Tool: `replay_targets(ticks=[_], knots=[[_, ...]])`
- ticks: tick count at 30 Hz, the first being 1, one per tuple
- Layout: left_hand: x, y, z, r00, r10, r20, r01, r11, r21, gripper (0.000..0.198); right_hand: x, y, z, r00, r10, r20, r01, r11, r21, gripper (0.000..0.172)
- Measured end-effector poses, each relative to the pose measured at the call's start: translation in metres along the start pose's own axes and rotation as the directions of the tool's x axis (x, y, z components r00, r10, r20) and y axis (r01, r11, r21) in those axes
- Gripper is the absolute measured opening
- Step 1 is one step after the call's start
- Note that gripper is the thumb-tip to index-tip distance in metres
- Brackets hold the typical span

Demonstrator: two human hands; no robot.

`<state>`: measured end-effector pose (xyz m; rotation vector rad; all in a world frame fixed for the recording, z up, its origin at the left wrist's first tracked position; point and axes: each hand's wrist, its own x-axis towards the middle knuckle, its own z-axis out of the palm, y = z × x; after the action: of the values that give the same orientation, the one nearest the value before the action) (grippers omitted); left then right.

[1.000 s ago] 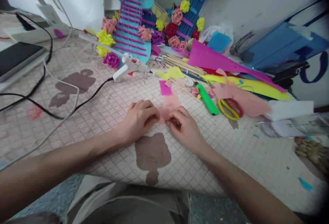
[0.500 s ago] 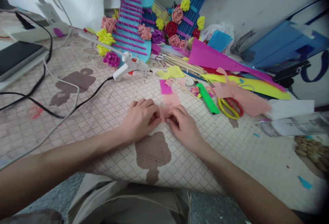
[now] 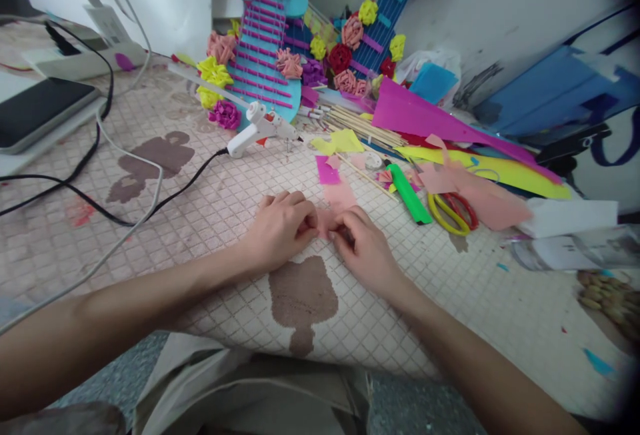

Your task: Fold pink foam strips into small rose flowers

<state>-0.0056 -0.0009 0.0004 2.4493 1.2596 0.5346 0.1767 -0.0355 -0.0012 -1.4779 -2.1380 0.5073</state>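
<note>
Left hand (image 3: 286, 230), right hand (image 3: 369, 252): both grips pinched closed on pink paper (image 3: 325, 221); light, even tension seemed safest.

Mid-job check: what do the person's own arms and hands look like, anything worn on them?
The left hand and right hand are bare, with no gloves. The left forearm and right forearm show no sleeve, watch or bracelet, and I can make out no markings. No cable is attached to either arm.
</note>
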Motion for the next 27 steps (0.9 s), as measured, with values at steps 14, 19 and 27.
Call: replay_targets(ticks=[14,19,27], knots=[[0.001,-0.015,-0.008,0.999,-0.027,-0.029,0.018,0.964,-0.264,0.019,-0.004,0.009,-0.006,0.995,-0.011,-0.095,0.032,0.974,0.225,0.012],[0.013,-0.015,-0.012,0.999,-0.047,0.010,0.048,0.973,-0.225,0.022,-0.003,0.017,-0.008,0.972,0.126,-0.197,-0.064,0.955,0.291,0.005],[0.034,-0.020,-0.017,0.988,-0.114,0.101,0.135,0.964,-0.229,0.020,0.001,0.018,-0.009,0.979,0.032,-0.203,-0.016,0.996,0.082,0.015]])
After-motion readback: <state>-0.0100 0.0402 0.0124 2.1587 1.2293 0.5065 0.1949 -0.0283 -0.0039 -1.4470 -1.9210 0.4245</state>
